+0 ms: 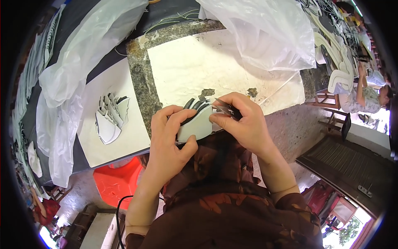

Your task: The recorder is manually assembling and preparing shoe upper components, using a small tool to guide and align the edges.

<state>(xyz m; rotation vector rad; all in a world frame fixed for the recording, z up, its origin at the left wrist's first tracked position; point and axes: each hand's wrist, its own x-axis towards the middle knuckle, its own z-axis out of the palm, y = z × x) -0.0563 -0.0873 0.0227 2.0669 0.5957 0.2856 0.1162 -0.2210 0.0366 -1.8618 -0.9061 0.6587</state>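
Left: a fanned pile of cut pieces (108,131) lies on a pale sheet (95,155), pale front face toward the lower left, fan running to the upper right. Centre: the left hand (166,135) grips a held stack (198,127) between thumb and fingers at the table's near edge. Stack's long axis slants from lower left to upper right; front face pale grey-green, smooth, curved; layers behind dark-edged. Any lettering is too small to tell. Right: the right hand (245,120) pinches thin dark pieces (229,109), tips toward upper left.
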